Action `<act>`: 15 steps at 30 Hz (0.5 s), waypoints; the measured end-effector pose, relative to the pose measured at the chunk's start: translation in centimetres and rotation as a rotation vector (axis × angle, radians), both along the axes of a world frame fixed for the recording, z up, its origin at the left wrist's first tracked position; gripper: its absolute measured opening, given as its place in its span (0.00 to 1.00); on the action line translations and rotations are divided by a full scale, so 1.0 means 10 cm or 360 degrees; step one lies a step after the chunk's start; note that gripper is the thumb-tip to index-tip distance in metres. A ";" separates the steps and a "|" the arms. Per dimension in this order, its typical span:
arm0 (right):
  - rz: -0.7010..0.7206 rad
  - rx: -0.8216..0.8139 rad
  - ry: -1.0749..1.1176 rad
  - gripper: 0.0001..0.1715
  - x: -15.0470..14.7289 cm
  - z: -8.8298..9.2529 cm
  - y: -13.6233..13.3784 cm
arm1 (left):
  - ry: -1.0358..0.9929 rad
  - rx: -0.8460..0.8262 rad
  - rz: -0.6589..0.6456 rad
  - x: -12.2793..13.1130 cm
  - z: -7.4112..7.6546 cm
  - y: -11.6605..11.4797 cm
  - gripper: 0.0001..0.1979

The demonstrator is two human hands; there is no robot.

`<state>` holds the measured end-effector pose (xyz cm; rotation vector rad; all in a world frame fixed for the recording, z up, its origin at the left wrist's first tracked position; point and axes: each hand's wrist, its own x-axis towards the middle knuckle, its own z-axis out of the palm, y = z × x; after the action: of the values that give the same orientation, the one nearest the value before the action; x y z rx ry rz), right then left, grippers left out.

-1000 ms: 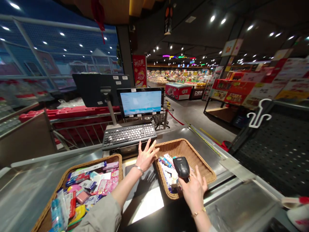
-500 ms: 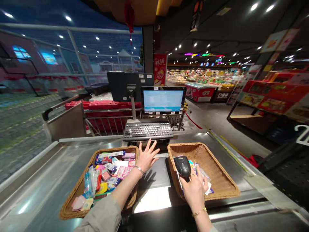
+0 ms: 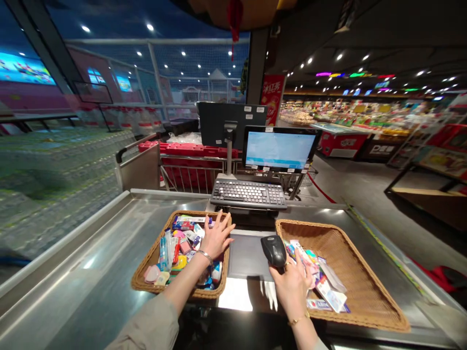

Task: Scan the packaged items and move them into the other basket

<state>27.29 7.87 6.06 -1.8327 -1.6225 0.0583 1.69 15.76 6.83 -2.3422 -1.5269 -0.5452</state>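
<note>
Your left hand has come over the left basket since the earlier frame, grip spread above its packets, while your right hand grips the scanner near the right basket, whose left rim it could knock if swung low.

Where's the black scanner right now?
In the head view, the black scanner is in the right hand, just right of the picture's centre, at the left edge of the right wicker basket and lower in frame than the keyboard.
</note>
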 end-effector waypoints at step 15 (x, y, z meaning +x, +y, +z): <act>0.0192 -0.0041 -0.0030 0.18 -0.30 -0.01 0.06 | 0.0026 -0.0102 0.0205 -0.60 -0.15 -0.29 0.24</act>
<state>24.29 8.49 5.94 -1.7579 -1.7519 0.1163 -4.27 12.90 5.35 -2.2684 -1.6972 -0.4510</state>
